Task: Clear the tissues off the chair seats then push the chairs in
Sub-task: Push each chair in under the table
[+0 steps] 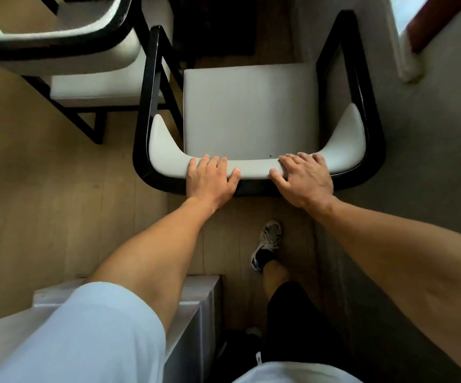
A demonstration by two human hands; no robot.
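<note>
No tissue shows on the chair's seat (248,109), so with left hand (211,179) and right hand (304,181) clamped over its backrest (254,168), only pushing in looks left

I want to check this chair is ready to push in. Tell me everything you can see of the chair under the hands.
The chair has a glossy black curved frame that wraps round the back and arms, and a pale, smooth, leather-like square seat and backrest pad. The seat is bare: no tissue, only a tiny dark speck near the back. It stands upright on the wood floor, beside a matching chair. The left hand and right hand rest on top of its backrest.
</note>
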